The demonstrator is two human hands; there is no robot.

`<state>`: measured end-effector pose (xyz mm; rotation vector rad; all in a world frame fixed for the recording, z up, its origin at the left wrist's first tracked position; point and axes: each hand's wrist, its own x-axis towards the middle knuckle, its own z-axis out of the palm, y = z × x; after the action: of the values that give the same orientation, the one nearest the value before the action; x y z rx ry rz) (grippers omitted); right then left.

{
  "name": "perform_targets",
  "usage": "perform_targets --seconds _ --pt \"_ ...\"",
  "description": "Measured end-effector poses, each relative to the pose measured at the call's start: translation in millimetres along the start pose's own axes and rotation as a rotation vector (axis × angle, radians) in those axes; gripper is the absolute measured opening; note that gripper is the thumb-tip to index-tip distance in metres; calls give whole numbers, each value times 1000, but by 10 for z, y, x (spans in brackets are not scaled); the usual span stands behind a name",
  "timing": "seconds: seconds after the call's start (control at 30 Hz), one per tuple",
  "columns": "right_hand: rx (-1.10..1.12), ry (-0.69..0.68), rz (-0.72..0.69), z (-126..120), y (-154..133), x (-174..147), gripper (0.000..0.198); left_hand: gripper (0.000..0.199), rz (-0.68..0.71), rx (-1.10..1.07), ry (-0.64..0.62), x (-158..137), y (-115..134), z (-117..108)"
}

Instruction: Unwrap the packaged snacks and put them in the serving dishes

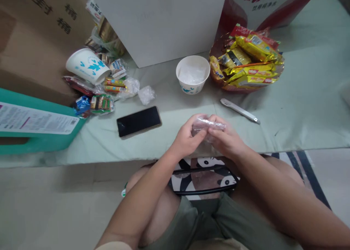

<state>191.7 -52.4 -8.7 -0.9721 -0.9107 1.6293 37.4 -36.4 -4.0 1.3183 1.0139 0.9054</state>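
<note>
Between my two hands, above the table's front edge, is a small bundle in clear, shiny plastic wrap (pixel 209 124); what lies inside it I cannot make out. My left hand (pixel 188 136) closes on its left side, thumb on the near face. From the right, my right hand (pixel 226 137) grips the same bundle, its thumb close to the other one. Beyond the hands stands a paper cup (pixel 193 89) with clear plastic in it. A white utility knife (pixel 240 110) lies to the right, and a dark-screened phone (pixel 139 121) to the left.
At the back right, a bowl (pixel 246 87) holds several yellow and red snack packets. Another paper cup (pixel 88 65) lies tipped among wrapped snacks at the left, near crumpled plastic (pixel 147 95). A white box (pixel 161 27), a cardboard box (pixel 35 53) and a green carton (pixel 41 140) stand around.
</note>
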Motion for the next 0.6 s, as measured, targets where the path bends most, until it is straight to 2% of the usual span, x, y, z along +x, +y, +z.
perform_targets --seconds 0.07,0.2,0.3,0.33,0.4,0.47,0.6 --pt "-66 27 -40 14 -11 10 44 34 -87 -164 -13 23 27 -12" --pt "-311 258 -225 8 -14 65 41 21 -152 -326 34 64 41 -111" --pt "-312 208 -155 31 13 70 58 22 -217 -388 5 57 57 -154" --pt "-318 181 -119 46 23 57 57 25 -226 -394 11 51 67 -160" --pt "-388 178 -79 75 27 20 45 33 -198 -390 65 48 93 -170" --pt "-485 232 -98 99 -25 -9 36 34 -142 -399 157 63 118 -197" --pt "-741 407 -312 193 -420 129 23 14 -157 -463 354 138 157 -318"
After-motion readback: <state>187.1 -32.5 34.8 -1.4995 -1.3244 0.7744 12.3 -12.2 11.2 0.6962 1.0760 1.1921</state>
